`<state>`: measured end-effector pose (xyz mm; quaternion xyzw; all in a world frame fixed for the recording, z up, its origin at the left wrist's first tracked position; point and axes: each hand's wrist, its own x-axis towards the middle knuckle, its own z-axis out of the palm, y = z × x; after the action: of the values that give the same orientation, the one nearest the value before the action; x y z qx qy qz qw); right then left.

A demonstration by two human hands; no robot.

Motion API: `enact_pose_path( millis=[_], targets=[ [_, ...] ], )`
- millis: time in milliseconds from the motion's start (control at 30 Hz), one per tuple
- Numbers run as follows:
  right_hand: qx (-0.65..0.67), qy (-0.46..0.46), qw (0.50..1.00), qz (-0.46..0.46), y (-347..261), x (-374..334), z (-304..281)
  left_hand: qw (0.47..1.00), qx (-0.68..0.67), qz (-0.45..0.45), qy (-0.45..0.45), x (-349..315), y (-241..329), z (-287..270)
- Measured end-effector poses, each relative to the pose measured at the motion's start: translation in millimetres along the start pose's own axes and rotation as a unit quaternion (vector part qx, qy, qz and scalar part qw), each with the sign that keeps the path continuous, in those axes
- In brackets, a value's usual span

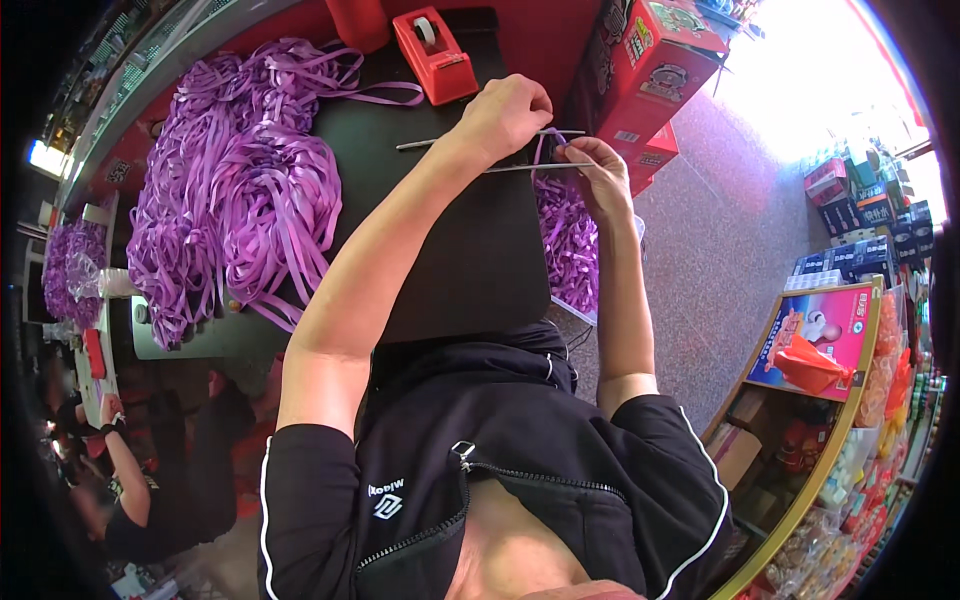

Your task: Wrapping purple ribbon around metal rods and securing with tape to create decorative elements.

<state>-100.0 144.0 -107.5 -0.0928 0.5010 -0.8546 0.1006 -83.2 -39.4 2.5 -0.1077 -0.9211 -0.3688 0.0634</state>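
Two thin metal rods lie across the far right corner of the dark table [440,270], one rod [425,144] behind the other rod [525,168], their right ends past the edge. A short piece of purple ribbon [545,145] is looped at the rods' right ends. Above the farther rod, my left hand [505,115] is closed with fingers curled; what it pinches is hidden. My right hand [602,172] pinches the ribbon beside the rod ends, thumb and forefinger together. Below the hands, a bin holds a heap of purple ribbon pieces [570,240].
A big pile of purple ribbon [240,190] covers the table's left side. At the back stands a red tape dispenser [437,60]. Red cartons [655,70] are stacked beyond my right hand. A glass display case [800,420] is at right. Another person [150,490] sits at far left.
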Motion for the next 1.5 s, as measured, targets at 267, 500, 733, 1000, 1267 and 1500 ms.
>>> enact_pose_path(
  millis=[267, 500, 733, 1000, 1267, 1500],
  targets=[
    [0.068, 0.074, 0.994, -0.041, 23.1, -11.4, 17.8, 1.000, -0.016, -0.011, 0.016, -6.1, 2.3, 7.5],
    [0.073, 0.055, 0.996, -0.020, 24.4, -19.3, 26.1, 0.998, 0.039, 0.039, 0.011, 2.9, -15.4, 19.4],
    [-0.208, -0.010, 0.974, -0.091, 3.1, -5.4, 20.9, 0.996, 0.045, 0.074, 0.020, 2.3, -23.9, 21.1],
    [-0.305, -0.019, 0.950, -0.058, 15.2, 1.1, 8.2, 0.990, 0.047, 0.119, 0.062, -4.2, -27.6, 28.7],
    [-0.405, 0.023, 0.914, -0.033, 102.9, -29.9, -57.0, 0.985, 0.048, 0.136, 0.092, -6.6, -31.4, 35.0],
    [-0.421, 0.060, 0.905, 0.010, 170.6, -71.9, -104.0, 0.990, 0.028, 0.118, 0.073, 0.0, -39.0, 35.3]
  ],
)
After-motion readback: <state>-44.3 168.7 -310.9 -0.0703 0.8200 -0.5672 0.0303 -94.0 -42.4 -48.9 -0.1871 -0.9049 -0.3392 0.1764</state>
